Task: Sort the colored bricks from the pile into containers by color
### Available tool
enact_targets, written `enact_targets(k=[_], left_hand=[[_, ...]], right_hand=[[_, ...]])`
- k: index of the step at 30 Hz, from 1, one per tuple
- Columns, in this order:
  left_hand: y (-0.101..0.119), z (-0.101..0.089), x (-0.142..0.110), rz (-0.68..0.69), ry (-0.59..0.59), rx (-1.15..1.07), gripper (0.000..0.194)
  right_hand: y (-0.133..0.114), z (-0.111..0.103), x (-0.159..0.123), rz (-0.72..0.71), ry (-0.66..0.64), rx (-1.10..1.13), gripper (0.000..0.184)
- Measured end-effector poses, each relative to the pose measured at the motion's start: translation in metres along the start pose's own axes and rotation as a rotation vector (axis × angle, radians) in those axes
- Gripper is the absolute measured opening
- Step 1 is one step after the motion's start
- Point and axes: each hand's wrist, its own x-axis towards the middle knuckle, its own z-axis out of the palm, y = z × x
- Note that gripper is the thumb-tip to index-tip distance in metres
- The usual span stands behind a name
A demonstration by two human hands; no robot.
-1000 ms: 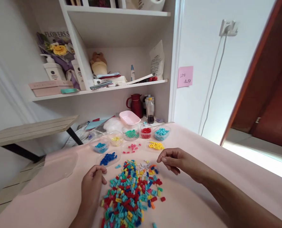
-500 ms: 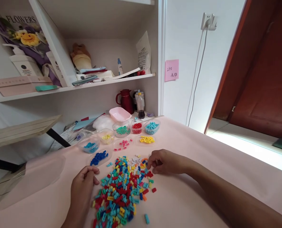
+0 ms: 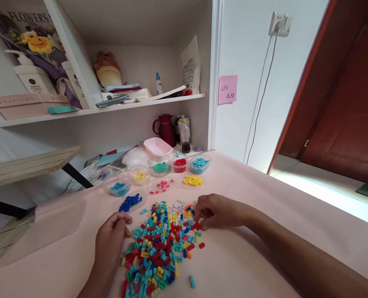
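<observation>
A heap of small colourful toy building bricks (image 3: 159, 248) spreads over the pink-covered table between my hands. Along the heap's left side rests my left hand (image 3: 114, 234), its fingers curled in and the thumb against them; anything inside is hidden. My right hand (image 3: 216, 211) is at the upper right edge of the heap, fingers bent down and closed among red and orange bricks. Whether a brick is between those fingertips cannot be seen. White bricks (image 3: 178, 207) lie at the heap's far end, and a single light-blue brick (image 3: 192, 282) lies apart near the front.
Beyond the heap stand clear tubs of sorted bricks: dark blue (image 3: 131, 203), yellow (image 3: 193, 181), pink (image 3: 162, 186), green (image 3: 161, 167), red (image 3: 180, 165) and light blue (image 3: 200, 164). Behind them are a pink basin (image 3: 157, 148), a bottle (image 3: 185, 138) and a red jug (image 3: 166, 130). A clear lid (image 3: 47, 227) lies left.
The view has shifted slightly. Both hands keep nearly the same places and curled poses beside the heap; the bricks look the same.
</observation>
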Motion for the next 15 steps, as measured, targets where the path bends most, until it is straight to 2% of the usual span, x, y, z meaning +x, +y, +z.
enact_targets(k=[8,15], left_hand=[[0.0,0.0,0.001,0.002,-0.002,0.002,0.017],[-0.001,0.0,0.0,-0.014,0.013,-0.008,0.019]], right_hand=[[-0.004,0.01,0.005,-0.056,0.028,-0.04,0.021],[-0.003,0.0,0.002,0.081,0.03,-0.091,0.016]])
